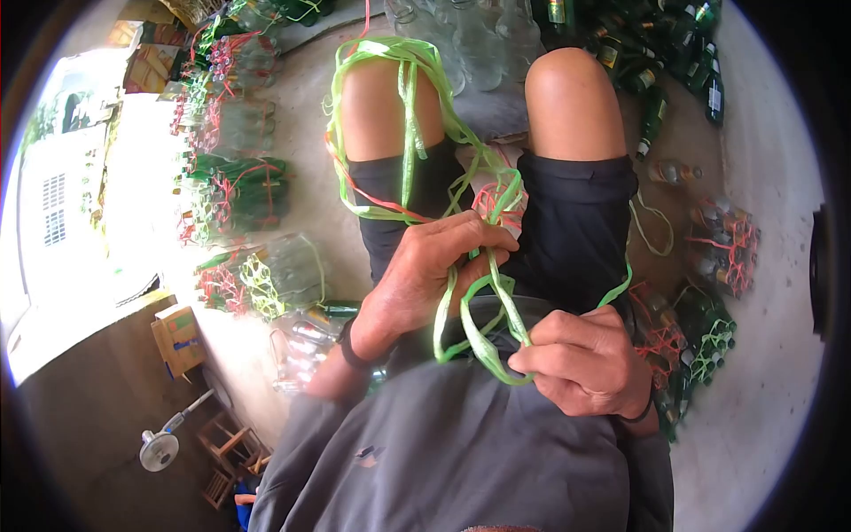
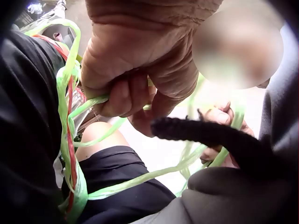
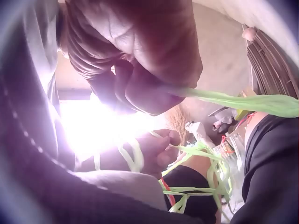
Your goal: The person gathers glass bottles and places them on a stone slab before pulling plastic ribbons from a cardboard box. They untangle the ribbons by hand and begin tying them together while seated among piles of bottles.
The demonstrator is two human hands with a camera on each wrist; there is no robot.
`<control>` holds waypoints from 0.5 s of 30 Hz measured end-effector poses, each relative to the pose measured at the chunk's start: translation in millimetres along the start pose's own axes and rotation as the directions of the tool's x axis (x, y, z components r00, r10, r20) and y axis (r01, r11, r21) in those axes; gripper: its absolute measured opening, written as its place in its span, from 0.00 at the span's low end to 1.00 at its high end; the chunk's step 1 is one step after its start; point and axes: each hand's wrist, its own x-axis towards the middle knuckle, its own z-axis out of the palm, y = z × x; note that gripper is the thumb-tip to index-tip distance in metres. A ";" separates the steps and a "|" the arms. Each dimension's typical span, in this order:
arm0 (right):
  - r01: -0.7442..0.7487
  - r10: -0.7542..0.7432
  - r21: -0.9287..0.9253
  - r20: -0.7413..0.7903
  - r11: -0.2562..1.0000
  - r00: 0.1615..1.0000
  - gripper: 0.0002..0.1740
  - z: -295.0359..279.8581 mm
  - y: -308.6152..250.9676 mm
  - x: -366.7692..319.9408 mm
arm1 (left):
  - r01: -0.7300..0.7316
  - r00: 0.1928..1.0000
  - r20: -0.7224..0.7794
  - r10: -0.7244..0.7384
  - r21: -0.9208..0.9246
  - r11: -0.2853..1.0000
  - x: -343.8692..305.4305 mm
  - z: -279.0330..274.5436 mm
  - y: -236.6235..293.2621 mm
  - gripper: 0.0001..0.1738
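Note:
Light green plastic twine (image 1: 483, 346) loops between the two hands above the person's lap. The left hand (image 1: 434, 270) pinches strands of it between curled fingers and thumb; in the left wrist view its fingertips (image 2: 135, 100) close on the green strands. To the right and lower, the right hand (image 1: 585, 362) grips the twine, and in the right wrist view a flat green strand (image 3: 252, 103) runs out from its curled fingers. More green twine, with a red strand (image 1: 381, 202) among it, lies looped around the knee (image 1: 390, 97) on the left.
Clear glass bottles (image 1: 483, 44) stand in front of the knees. Green bottles (image 1: 651, 115) lie at the upper right. Bundles of bottles tied with red and green twine (image 1: 235, 191) line the left side, others (image 1: 722, 244) the right. A fan (image 1: 160, 450) stands at the lower left.

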 end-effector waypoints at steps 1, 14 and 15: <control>0.001 -0.001 0.002 0.002 1.000 1.000 0.17 -0.8 1.9 -2.0 | 0.002 1.000 -0.002 -0.002 0.001 1.000 -0.7 -1.0 0.6 0.10; -0.409 0.479 0.392 -0.099 0.824 0.872 0.31 7.5 39.2 -3.6 | -0.092 0.956 0.248 0.157 -0.254 0.963 -16.8 -2.9 30.2 0.06; -0.418 0.474 0.361 -0.079 0.833 0.877 0.31 3.8 40.1 -2.6 | -0.091 0.956 0.248 0.156 -0.256 0.962 -16.9 -4.5 32.4 0.06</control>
